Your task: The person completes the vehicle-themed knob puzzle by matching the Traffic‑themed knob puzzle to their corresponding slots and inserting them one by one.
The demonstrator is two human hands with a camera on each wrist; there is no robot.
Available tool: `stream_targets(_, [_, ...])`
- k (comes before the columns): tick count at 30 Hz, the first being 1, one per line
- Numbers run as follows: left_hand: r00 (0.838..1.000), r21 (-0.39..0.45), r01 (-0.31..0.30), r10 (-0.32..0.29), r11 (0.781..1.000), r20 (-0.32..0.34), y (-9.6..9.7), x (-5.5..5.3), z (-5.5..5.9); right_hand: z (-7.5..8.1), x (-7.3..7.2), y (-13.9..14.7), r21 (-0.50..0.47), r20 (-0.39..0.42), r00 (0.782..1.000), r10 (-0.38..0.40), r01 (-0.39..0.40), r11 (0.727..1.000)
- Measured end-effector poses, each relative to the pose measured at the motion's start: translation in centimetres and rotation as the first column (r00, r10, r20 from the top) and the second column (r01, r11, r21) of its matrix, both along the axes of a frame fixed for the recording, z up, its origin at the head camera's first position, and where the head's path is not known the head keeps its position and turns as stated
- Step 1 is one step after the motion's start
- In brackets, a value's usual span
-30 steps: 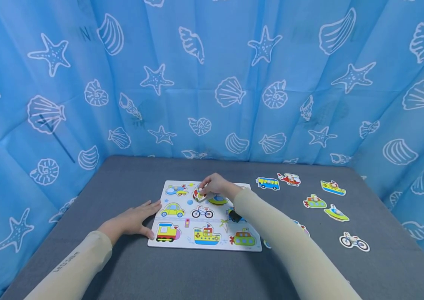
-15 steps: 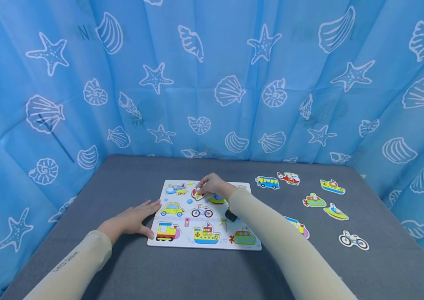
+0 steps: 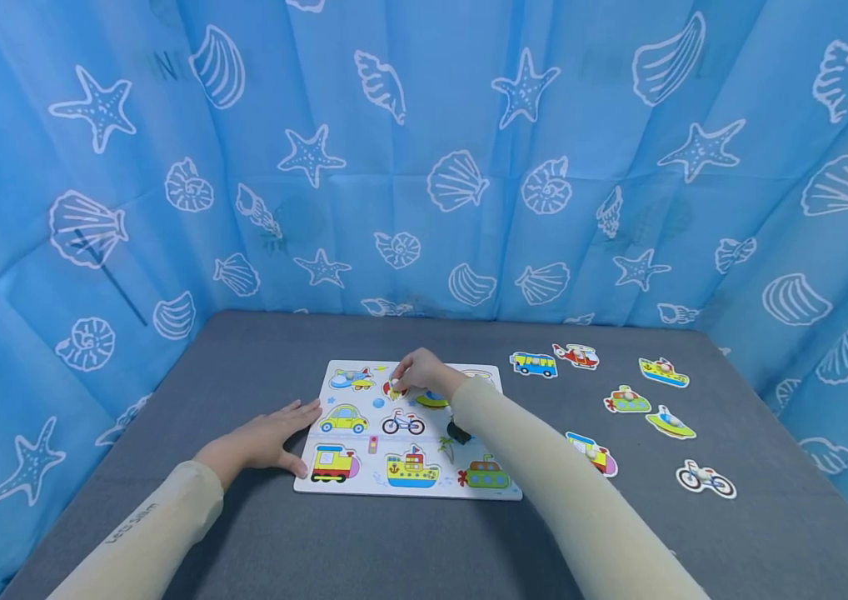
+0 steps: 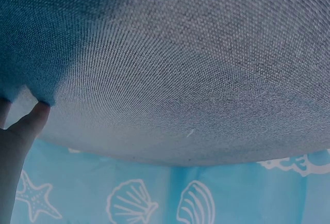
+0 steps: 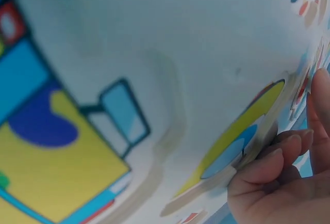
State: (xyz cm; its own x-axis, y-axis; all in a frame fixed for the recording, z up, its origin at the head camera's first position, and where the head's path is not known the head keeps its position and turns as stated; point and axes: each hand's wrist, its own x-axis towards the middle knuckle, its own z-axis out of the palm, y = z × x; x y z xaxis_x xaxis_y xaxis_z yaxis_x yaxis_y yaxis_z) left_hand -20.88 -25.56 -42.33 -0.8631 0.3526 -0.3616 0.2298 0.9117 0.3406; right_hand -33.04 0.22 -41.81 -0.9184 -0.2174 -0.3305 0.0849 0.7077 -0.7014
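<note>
Seven loose puzzle pieces can be seen on the grey table: one bus, one helicopter, one boat, one submarine, one flying saucer, one bike and one train. One more, the rocket, is pinched by the right hand at the top of the one white board. The board's left edge is touched by the left hand, its fingers spread and nothing held. A second ago the rocket was tipped up; now it is laid flatter. More of the train is shown. "Let's Slim" seems to be printed on the left sleeve.
</note>
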Motion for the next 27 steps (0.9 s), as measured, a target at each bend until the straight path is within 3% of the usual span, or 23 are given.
stream_targets(7, [1.000, 0.004, 0.003, -0.003, 1.000, 0.003, 0.0, -0.1, -0.1, 0.1, 0.1, -0.2, 0.020, 0.016, 1.000, -0.023, 0.022, 1.000])
stream_targets(15, [1.000, 0.009, 0.015, -0.015, 1.000, 0.002, -0.1, -0.2, -0.3, 0.6, 0.7, 1.2, -0.076, 0.031, 0.998, -0.047, 0.049, 0.996])
stream_targets(20, [1.000, 0.027, 0.021, -0.022, 0.999, 0.004, -0.1, 0.0, -0.1, 1.6, 1.3, 2.6, -0.127, 0.002, 0.999, -0.033, 0.033, 0.991])
stream_targets(27, [1.000, 0.015, 0.007, -0.007, 1.000, 0.006, 0.1, 0.1, 0.0, 3.2, 1.9, 5.5, -0.106, -0.052, 0.998, -0.020, 0.015, 0.994])
